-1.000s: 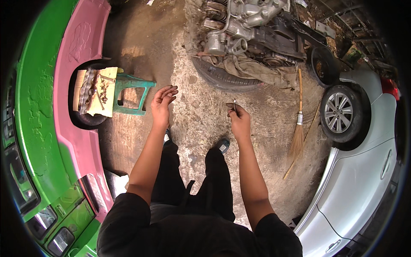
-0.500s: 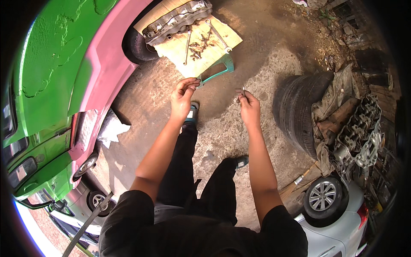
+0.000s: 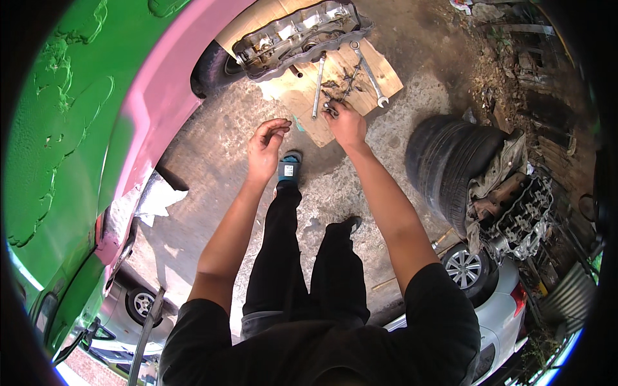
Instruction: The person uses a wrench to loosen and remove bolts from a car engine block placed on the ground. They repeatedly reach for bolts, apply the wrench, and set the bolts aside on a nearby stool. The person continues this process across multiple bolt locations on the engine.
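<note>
On an oil-stained concrete floor (image 3: 212,167) beside a green-and-pink car (image 3: 96,128), the right hand (image 3: 346,123) pinches small bolts (image 3: 331,108) on the cardboard sheet (image 3: 373,77), while the left hand (image 3: 265,147) hovers half-curled, empty.

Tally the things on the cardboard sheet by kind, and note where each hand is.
Long silver combination wrenches: 2
Grey metal engine cover: 1
Pile of small dark metal parts: 1, pieces too small to count
Total: 4 on the brown cardboard sheet
Right hand touches the small parts; left hand hangs above the concrete beside the sheet.
</note>
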